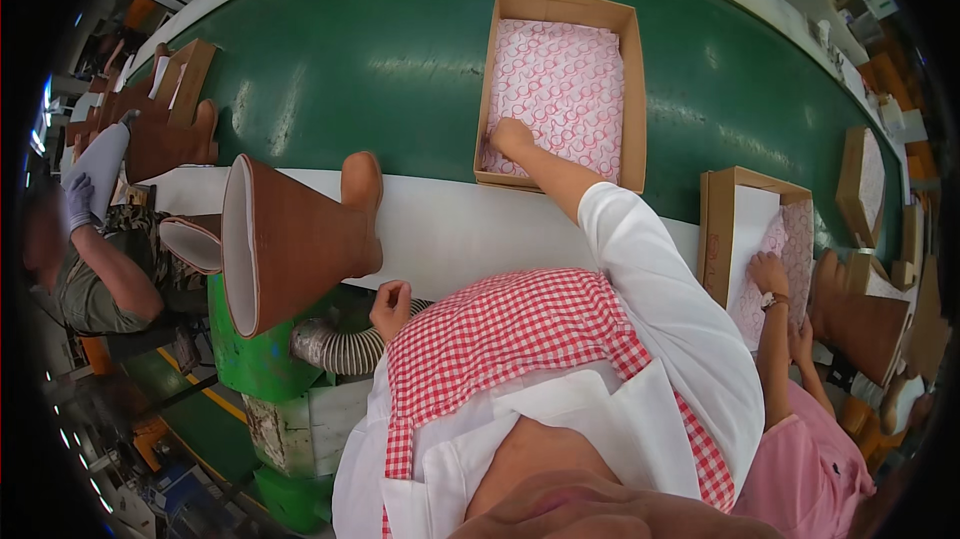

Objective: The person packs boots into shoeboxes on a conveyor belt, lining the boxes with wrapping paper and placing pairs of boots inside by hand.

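Your right hand (pixel 510 136) lies flat, fingers closed together, pressing on the pink patterned tissue paper (pixel 565 89) at the lower left corner inside the open cardboard box (pixel 634 89); it grips nothing. That box sits on the green conveyor belt (pixel 380 59) at twelve o'clock from your body. Your left hand (pixel 390 304) is curled into a loose fist at the near edge of the white table ledge (pixel 460 229), at about ten o'clock, holding nothing visible. Just beyond it, at nine to ten o'clock, a tall brown boot (pixel 300 239) lies on its side, shaft opening towards you, with a second shaft opening (pixel 190 242) showing behind it. Risk: pressing at one corner only can tear or bunch the thin paper, and a push towards the wall can slide the box on the belt. Risk: the boot overhangs the ledge and, if nudged by your left arm, may roll off. Count: three open boxes with paper in clear view (yours, one (pixel 722 229) at three o'clock under a neighbour's hand (pixel 768 271), one (pixel 862 184) further right); further boots (pixel 170 139) and a box lie far left, number unclear. Another worker's gloved hand (pixel 78 197) is at nine o'clock.
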Demonstrator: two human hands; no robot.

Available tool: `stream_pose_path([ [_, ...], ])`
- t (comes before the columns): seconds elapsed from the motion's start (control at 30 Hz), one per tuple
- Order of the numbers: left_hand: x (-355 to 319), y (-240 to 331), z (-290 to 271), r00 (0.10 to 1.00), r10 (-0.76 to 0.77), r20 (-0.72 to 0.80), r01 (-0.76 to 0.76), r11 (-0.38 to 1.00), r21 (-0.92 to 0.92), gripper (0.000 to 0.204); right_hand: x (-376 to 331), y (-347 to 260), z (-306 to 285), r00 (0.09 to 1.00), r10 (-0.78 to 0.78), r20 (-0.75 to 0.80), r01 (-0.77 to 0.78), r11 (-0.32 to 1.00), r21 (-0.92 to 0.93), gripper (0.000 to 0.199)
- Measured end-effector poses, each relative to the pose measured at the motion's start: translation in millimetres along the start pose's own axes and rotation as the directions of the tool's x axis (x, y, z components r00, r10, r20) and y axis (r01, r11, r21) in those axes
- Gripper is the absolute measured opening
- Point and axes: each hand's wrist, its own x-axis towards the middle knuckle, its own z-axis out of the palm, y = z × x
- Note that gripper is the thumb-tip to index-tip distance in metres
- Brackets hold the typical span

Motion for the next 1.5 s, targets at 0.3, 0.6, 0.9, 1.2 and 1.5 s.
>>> stream_pose_path([
  [0.3, 76.2, 107.4, 100.5, 0.732, 0.572, 0.370, -0.635, 0.769, 0.069, 0.010, -33.4, 56.5, -139.5, 0.983, 0.024, -0.181, 0.070, 0.866, 0.495, 0.016],
  [0.6, 138.8, 136.5, 258.7, 0.598, 0.443, 0.668, -0.664, 0.741, 0.103, 0.040, -137.8, 231.2, -312.1, 0.706, 0.255, -0.661, -0.402, 0.912, -0.078, 0.025],
  [0.9, 174.7, 81.3, 344.1, 0.872, -0.147, 0.467, -0.140, 0.839, 0.526, 0.090, -181.9, 211.8, -274.7, 0.536, 0.021, -0.844, -0.650, 0.648, -0.397, 0.038],
  [1.2, 176.8, 71.8, 352.8, 0.860, -0.241, 0.449, -0.042, 0.845, 0.533, 0.075, -77.9, 100.9, -164.3, 0.870, -0.262, -0.419, 0.293, 0.956, 0.010, 0.033],
  [1.5, 176.2, 70.4, 340.5, 0.673, -0.380, 0.635, -0.034, 0.842, 0.539, 0.037, -4.6, 58.0, -67.7, 0.986, -0.061, -0.155, 0.015, 0.960, -0.281, 0.058],
])
